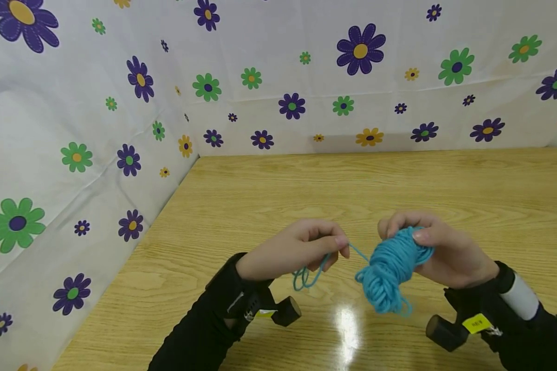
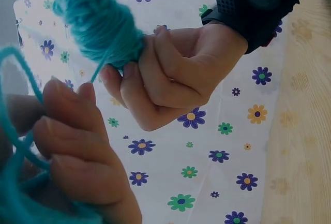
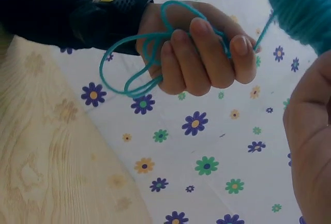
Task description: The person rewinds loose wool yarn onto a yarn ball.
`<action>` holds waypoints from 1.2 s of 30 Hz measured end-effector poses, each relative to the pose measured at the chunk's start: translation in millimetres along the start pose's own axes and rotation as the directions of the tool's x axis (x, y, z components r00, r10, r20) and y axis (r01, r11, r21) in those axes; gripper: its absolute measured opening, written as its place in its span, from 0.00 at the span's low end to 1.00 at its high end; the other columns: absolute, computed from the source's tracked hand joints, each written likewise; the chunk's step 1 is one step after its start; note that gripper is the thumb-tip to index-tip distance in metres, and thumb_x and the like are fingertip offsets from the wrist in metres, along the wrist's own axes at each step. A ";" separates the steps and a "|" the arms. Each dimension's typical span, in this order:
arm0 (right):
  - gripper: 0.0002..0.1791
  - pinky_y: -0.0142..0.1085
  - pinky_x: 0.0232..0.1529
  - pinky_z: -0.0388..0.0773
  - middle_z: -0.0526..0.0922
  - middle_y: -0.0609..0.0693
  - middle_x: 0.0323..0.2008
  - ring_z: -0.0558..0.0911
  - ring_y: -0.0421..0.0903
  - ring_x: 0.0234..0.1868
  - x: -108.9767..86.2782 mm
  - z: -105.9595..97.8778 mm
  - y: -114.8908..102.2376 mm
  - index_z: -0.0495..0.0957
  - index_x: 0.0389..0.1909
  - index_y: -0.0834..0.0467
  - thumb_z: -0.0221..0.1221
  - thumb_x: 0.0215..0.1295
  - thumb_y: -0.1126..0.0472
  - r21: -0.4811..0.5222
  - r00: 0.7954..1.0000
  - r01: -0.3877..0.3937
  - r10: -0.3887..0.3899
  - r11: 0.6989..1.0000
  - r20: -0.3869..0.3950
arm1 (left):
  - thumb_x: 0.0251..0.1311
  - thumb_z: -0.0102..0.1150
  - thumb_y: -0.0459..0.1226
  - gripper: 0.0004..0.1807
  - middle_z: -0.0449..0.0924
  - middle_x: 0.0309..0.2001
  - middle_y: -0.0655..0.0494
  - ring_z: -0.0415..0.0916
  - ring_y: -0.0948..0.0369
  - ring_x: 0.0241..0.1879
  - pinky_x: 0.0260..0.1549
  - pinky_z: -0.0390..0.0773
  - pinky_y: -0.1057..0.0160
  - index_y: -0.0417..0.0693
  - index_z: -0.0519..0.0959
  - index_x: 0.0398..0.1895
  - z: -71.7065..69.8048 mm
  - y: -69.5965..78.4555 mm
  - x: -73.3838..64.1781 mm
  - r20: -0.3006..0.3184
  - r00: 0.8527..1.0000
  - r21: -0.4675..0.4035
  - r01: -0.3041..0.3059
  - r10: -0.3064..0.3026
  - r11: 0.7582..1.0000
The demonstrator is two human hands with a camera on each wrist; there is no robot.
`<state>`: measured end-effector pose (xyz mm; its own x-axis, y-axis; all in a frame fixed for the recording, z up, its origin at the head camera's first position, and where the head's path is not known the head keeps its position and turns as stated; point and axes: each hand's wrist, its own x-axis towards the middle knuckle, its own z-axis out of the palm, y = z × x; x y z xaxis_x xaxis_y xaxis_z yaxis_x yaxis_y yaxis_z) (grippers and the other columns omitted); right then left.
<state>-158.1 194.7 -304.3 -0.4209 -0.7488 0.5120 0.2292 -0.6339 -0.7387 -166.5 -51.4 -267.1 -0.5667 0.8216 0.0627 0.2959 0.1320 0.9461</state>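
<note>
My right hand (image 1: 445, 250) grips one end of a blue skein of yarn (image 1: 394, 263) above the table. Wound strands wrap its middle, and loops bulge from its lower end. To its left, my left hand (image 1: 301, 246) pinches a loose yarn strand (image 1: 358, 251) between thumb and forefinger. That strand runs straight from the fingers to the skein. Slack loops (image 3: 129, 74) of the same yarn hang from the left palm in the right wrist view, partly hidden by its curled fingers. In the left wrist view the skein (image 2: 98, 19) stands out above the right hand's fingertips.
Both hands are over a light wooden table (image 1: 260, 196). A white cloth with printed flowers (image 1: 278, 62) covers the wall behind and the left side. Each wrist carries a black strap with a small camera mount (image 1: 287, 311).
</note>
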 end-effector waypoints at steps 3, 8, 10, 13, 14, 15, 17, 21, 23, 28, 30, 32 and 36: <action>0.15 0.33 0.43 0.75 0.72 0.54 0.46 0.71 0.47 0.37 -0.9 -1.7 1.7 0.71 0.52 0.67 0.40 0.72 0.66 -0.111 1.000 -0.025 0.026 0.994 0.013 | 0.72 0.38 0.33 0.13 0.66 0.21 0.55 0.58 0.61 0.18 0.20 0.60 0.66 0.33 0.73 0.37 -1.3 0.3 -0.5 0.006 1.000 -0.031 -0.003 0.003 1.000; 0.13 0.32 0.35 0.72 0.73 0.51 0.42 0.66 0.50 0.32 -1.4 -0.5 3.8 0.73 0.49 0.65 0.43 0.70 0.70 -0.367 0.997 -0.075 0.060 0.927 -0.052 | 0.72 0.38 0.32 0.13 0.65 0.20 0.55 0.58 0.61 0.18 0.20 0.61 0.67 0.31 0.72 0.37 -2.8 -0.1 -0.3 -0.001 1.000 -0.060 -0.011 0.011 0.998; 0.12 0.35 0.29 0.70 0.73 0.51 0.39 0.67 0.50 0.30 -1.1 1.5 3.8 0.74 0.47 0.64 0.44 0.68 0.72 -0.464 0.991 -0.118 0.075 0.878 -0.111 | 0.72 0.38 0.32 0.13 0.65 0.20 0.55 0.58 0.61 0.18 0.20 0.61 0.67 0.30 0.72 0.36 -3.1 -0.2 -0.2 -0.007 1.000 -0.067 -0.013 0.013 0.998; 0.13 0.37 0.24 0.67 0.73 0.50 0.36 0.68 0.48 0.28 0.1 4.9 3.5 0.74 0.44 0.63 0.44 0.67 0.75 -0.573 0.974 -0.195 0.090 0.796 -0.206 | 0.71 0.38 0.31 0.13 0.65 0.20 0.55 0.58 0.61 0.18 0.20 0.61 0.67 0.31 0.72 0.36 -3.6 -0.3 -0.6 -0.015 1.000 -0.074 -0.019 0.018 0.997; 0.13 0.37 0.22 0.67 0.73 0.50 0.35 0.68 0.48 0.27 0.4 5.7 3.3 0.75 0.44 0.63 0.45 0.66 0.76 -0.607 0.968 -0.216 0.088 0.765 -0.233 | 0.71 0.38 0.31 0.13 0.65 0.20 0.55 0.58 0.61 0.18 0.20 0.62 0.67 0.31 0.72 0.37 -3.7 -0.4 -0.7 -0.017 1.000 -0.076 -0.020 0.019 0.997; 0.13 0.37 0.21 0.67 0.73 0.50 0.35 0.69 0.47 0.27 0.6 6.3 3.2 0.75 0.44 0.63 0.45 0.66 0.76 -0.635 0.963 -0.234 0.084 0.736 -0.257 | 0.71 0.37 0.31 0.13 0.65 0.20 0.55 0.58 0.61 0.18 0.20 0.62 0.67 0.31 0.72 0.37 -3.8 -0.6 -0.7 -0.019 1.000 -0.077 -0.023 0.022 0.997; 0.11 0.34 0.23 0.71 0.74 0.50 0.36 0.71 0.45 0.28 1.0 7.8 3.0 0.75 0.44 0.64 0.47 0.66 0.75 -0.672 0.943 -0.287 0.080 0.683 -0.322 | 0.71 0.37 0.31 0.13 0.65 0.20 0.56 0.58 0.61 0.18 0.21 0.62 0.67 0.30 0.73 0.37 -3.8 -0.6 -0.8 -0.023 0.999 -0.077 -0.027 0.026 0.997; 0.10 0.34 0.31 0.77 0.76 0.54 0.39 0.75 0.44 0.33 2.4 9.7 3.0 0.74 0.46 0.65 0.51 0.65 0.72 -0.703 0.893 -0.395 0.067 0.591 -0.445 | 0.71 0.38 0.30 0.13 0.65 0.20 0.56 0.58 0.62 0.17 0.20 0.61 0.67 0.29 0.73 0.37 -3.4 0.0 -0.6 -0.043 0.999 -0.070 -0.030 0.027 0.997; 0.11 0.36 0.35 0.79 0.76 0.58 0.40 0.77 0.45 0.35 3.4 10.3 3.6 0.73 0.47 0.67 0.53 0.64 0.70 -0.702 0.867 -0.439 0.059 0.562 -0.495 | 0.71 0.38 0.30 0.13 0.65 0.19 0.56 0.58 0.62 0.17 0.19 0.61 0.67 0.29 0.73 0.37 -3.2 0.4 -0.8 -0.054 0.998 -0.064 -0.029 0.026 0.998; 0.15 0.39 0.37 0.79 0.76 0.62 0.41 0.79 0.49 0.37 5.5 11.1 5.7 0.72 0.49 0.68 0.56 0.63 0.66 -0.686 0.798 -0.526 0.013 0.503 -0.603 | 0.71 0.39 0.31 0.13 0.65 0.19 0.55 0.57 0.62 0.17 0.19 0.60 0.67 0.31 0.74 0.37 -2.7 0.9 -1.5 -0.072 0.997 -0.052 -0.034 0.030 0.998; 0.15 0.38 0.39 0.79 0.77 0.62 0.41 0.79 0.49 0.37 5.9 11.7 6.6 0.71 0.49 0.68 0.56 0.64 0.64 -0.675 0.771 -0.546 -0.018 0.495 -0.637 | 0.71 0.40 0.31 0.13 0.65 0.19 0.55 0.58 0.62 0.17 0.19 0.61 0.67 0.31 0.74 0.38 -2.2 1.0 -1.6 -0.074 0.997 -0.051 -0.038 0.034 0.998; 0.16 0.37 0.39 0.78 0.77 0.60 0.41 0.79 0.48 0.38 6.3 12.0 7.6 0.71 0.49 0.68 0.56 0.64 0.63 -0.670 0.748 -0.556 -0.055 0.492 -0.662 | 0.71 0.40 0.32 0.13 0.66 0.19 0.55 0.58 0.62 0.16 0.19 0.61 0.67 0.32 0.75 0.38 -1.5 1.8 -1.8 -0.074 0.997 -0.041 -0.040 0.037 0.998; 0.16 0.34 0.41 0.77 0.78 0.57 0.41 0.80 0.47 0.38 6.6 11.4 9.2 0.70 0.50 0.68 0.55 0.65 0.63 -0.678 0.717 -0.556 -0.136 0.481 -0.684 | 0.70 0.41 0.32 0.13 0.69 0.19 0.55 0.59 0.62 0.16 0.18 0.62 0.67 0.33 0.77 0.39 0.1 3.0 -1.3 -0.061 0.998 -0.007 -0.035 0.034 0.999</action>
<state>-148.8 181.7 -302.7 -0.9330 -0.3185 0.1674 -0.2509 0.2426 -0.9371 -164.8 -52.1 -264.4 -0.6023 0.7901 0.1144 0.3102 0.0996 0.9454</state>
